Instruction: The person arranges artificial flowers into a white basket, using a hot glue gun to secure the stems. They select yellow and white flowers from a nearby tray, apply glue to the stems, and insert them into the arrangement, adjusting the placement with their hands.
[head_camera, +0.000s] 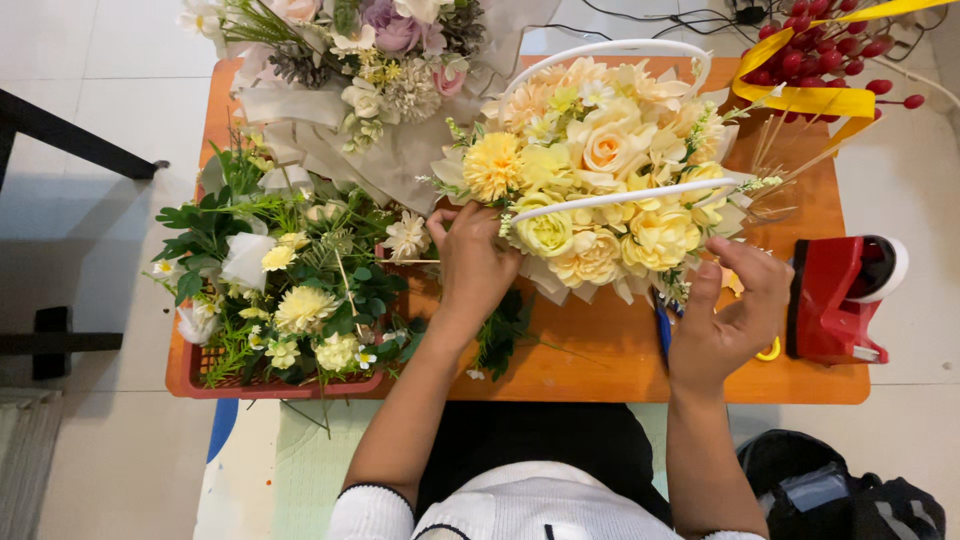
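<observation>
A flower basket full of yellow, cream and peach blooms stands on the wooden table, with two white arched handles over it. My left hand reaches into the basket's near left side, fingers curled among the yellow flowers and a stem. My right hand is at the basket's near right edge, fingers bent around the wrapping and stems there. Under that hand lie scissors with a blue blade and yellow loop.
A red crate of loose green stems and white and yellow flowers sits at the left. A wrapped bouquet lies at the back. A red tape dispenser stands at the right; red berries with yellow ribbon behind it.
</observation>
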